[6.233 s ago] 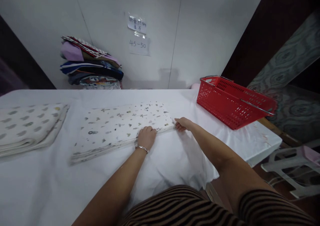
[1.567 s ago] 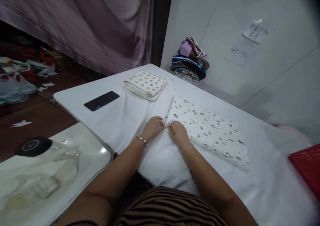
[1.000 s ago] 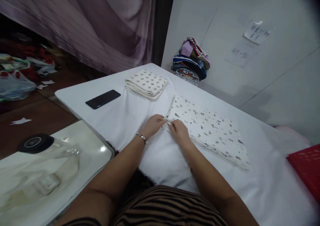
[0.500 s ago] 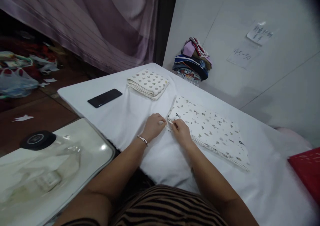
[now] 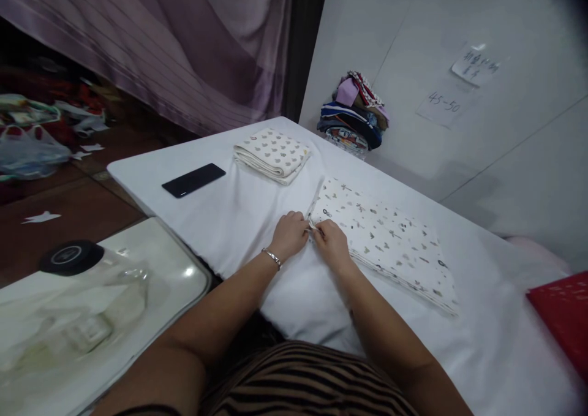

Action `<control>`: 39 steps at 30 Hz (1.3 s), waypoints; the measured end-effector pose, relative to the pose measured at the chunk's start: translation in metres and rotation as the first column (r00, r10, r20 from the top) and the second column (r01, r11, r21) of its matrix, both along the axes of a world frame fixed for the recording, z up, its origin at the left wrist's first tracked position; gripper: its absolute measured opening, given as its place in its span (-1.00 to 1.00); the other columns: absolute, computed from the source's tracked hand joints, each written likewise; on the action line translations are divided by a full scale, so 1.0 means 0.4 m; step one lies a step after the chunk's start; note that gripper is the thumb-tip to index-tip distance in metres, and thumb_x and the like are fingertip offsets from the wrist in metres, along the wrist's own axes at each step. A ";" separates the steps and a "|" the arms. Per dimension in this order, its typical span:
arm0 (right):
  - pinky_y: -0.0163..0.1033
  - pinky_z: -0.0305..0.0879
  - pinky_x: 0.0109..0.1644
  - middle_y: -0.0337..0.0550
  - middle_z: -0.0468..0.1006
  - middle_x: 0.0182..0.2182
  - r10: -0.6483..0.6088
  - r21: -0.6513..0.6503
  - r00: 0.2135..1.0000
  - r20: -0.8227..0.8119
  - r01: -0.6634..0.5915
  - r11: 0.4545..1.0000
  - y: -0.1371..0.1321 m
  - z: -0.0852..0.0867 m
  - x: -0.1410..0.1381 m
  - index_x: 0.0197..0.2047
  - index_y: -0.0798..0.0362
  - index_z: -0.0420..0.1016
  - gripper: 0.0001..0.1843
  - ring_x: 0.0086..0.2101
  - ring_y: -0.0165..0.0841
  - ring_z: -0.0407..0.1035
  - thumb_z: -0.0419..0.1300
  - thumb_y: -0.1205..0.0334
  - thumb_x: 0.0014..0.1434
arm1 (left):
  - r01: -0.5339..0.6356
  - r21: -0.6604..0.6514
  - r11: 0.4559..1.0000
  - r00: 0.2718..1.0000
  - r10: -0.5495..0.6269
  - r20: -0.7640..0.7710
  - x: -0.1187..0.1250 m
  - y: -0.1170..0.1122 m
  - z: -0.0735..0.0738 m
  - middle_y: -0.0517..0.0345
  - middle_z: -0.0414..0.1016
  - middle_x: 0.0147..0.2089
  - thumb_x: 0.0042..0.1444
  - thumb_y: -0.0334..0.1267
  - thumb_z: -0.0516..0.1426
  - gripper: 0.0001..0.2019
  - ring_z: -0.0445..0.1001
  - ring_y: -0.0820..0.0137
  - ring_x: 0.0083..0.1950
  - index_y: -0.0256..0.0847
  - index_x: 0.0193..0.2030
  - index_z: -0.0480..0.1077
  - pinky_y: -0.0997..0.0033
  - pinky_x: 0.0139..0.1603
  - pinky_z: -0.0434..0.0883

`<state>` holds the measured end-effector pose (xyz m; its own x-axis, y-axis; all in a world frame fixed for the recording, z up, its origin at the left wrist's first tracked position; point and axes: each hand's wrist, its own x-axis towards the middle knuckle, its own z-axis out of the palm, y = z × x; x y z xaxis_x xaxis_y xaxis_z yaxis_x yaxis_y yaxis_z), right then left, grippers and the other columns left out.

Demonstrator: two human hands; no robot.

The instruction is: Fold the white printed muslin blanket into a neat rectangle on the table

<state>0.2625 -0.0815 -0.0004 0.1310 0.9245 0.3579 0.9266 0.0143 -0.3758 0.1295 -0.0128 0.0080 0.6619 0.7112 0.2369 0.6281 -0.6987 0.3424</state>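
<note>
A folded white cloth with small printed figures (image 5: 386,238) lies flat on the white-covered table (image 5: 220,214). My left hand (image 5: 290,235), with a bracelet on the wrist, and my right hand (image 5: 331,243) meet at the cloth's near left corner. Both hands have their fingers curled and pinch the cloth's layered edge there. A second folded cloth with a grey leaf print (image 5: 272,152) rests further back on the left, apart from both hands.
A black phone (image 5: 193,179) lies near the table's left edge. A pile of coloured fabrics (image 5: 354,114) leans against the white wall. A red basket (image 5: 560,318) shows at the right edge. A glossy lid with a clear bottle (image 5: 87,299) sits at the lower left.
Since six seconds ago my hands have gone from the cloth's right end to its left corner and the view has turned left. In the last second the left hand closed in against the right.
</note>
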 end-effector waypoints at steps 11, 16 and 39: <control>-0.22 0.16 -0.16 -0.10 0.41 -0.28 0.047 -0.046 0.992 0.118 -0.042 0.998 -0.008 0.011 -0.004 -0.21 0.06 0.38 -0.83 -0.24 -0.27 0.25 0.09 0.19 0.14 | 0.051 0.003 0.999 0.995 -0.051 0.086 -0.019 0.003 0.009 0.06 0.38 -0.25 0.03 -0.38 0.08 -0.88 0.29 0.28 -0.11 -0.16 -0.35 0.44 0.26 -0.13 0.23; -0.24 0.16 -0.19 -0.11 0.43 -0.31 0.041 -0.051 0.994 0.099 -0.036 0.998 -0.002 0.006 -0.001 -0.24 0.04 0.38 -0.87 -0.25 -0.29 0.27 0.05 0.21 0.20 | 0.037 0.002 0.999 0.995 -0.037 0.094 -0.022 0.006 0.008 0.07 0.40 -0.27 0.06 -0.32 0.07 -0.87 0.31 0.30 -0.14 -0.16 -0.33 0.45 0.28 -0.14 0.25; -0.23 0.16 -0.17 -0.13 0.42 -0.31 0.087 -0.090 0.986 0.139 -0.075 0.993 -0.002 0.001 -0.014 -0.23 0.03 0.45 -0.84 -0.23 -0.29 0.24 0.04 0.28 0.20 | -0.127 -0.218 0.968 0.992 0.126 -0.017 -0.046 0.023 -0.002 0.06 0.48 -0.31 0.13 -0.17 -0.07 -0.67 0.40 0.33 -0.27 -0.18 -0.42 0.47 0.36 -0.26 0.29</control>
